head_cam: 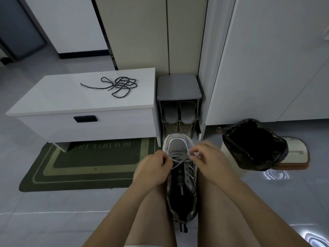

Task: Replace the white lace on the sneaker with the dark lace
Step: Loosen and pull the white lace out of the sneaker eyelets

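Observation:
A grey and black sneaker [181,193] stands on the floor between my knees, toe pointing away from me. Its white lace [179,160] crosses the eyelets near the toe. My left hand [153,168] pinches the lace at the left side of the shoe. At the right side, my right hand [208,157] pinches the same lace. The dark lace [118,85] lies in a loose tangle on top of the white bench [85,104], well beyond both hands.
A green doormat [85,164] lies in front of the bench. A small grey shoe rack [179,104] with slippers stands just beyond the sneaker's toe. A bin with a black bag [252,145] sits to the right. White cabinet doors rise behind.

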Motion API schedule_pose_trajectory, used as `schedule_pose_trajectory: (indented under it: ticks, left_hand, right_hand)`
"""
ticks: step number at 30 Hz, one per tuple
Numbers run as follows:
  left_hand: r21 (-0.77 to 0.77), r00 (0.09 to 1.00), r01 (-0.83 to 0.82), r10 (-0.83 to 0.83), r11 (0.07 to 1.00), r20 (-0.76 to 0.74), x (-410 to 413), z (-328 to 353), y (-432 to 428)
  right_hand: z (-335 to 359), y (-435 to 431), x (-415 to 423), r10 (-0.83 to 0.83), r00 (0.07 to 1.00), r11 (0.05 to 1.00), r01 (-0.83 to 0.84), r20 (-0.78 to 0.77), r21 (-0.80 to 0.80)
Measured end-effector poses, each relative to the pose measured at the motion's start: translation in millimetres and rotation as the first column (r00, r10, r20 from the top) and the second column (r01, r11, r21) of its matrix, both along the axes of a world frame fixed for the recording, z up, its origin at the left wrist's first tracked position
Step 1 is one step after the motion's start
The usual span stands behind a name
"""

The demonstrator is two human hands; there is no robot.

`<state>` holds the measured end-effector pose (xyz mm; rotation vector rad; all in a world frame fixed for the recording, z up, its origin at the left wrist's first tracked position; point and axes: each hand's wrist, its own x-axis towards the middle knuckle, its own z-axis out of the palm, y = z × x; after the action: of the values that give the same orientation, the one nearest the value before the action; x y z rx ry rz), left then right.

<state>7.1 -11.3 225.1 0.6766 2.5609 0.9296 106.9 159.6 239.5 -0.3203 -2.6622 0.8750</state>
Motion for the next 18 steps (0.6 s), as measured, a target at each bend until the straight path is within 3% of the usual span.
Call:
schedule_pose_trajectory:
  ticks: [3,6,12,18]
  left_hand:
    - [-0.006,0.992,0.053,-0.052,0.999,0.114,-6.7,12.4,4.0]
    - [0.018,0.988,0.089,-0.091,0.996,0.128,-7.1,18.2,3.1]
    - [0.11,0.987,0.128,-0.137,0.986,0.081,3.0,9.0,-13.5]
    - [0.21,0.988,-0.133,0.113,0.969,0.105,8.6,-1.2,-14.9]
  right_hand:
    - [-8.2,-1.8,-7.2,0.159,0.979,0.968,-0.18,0.129,0.174]
    - [-15.3,-4.6,-7.8,0.107,0.971,0.929,-0.175,0.216,0.327]
    - [-11.3,-5.2,1.8,0.085,0.996,0.912,-0.094,0.039,0.4]
    - [-20.0,11.5,14.3,0.047,0.998,0.926,-0.029,-0.039,0.376]
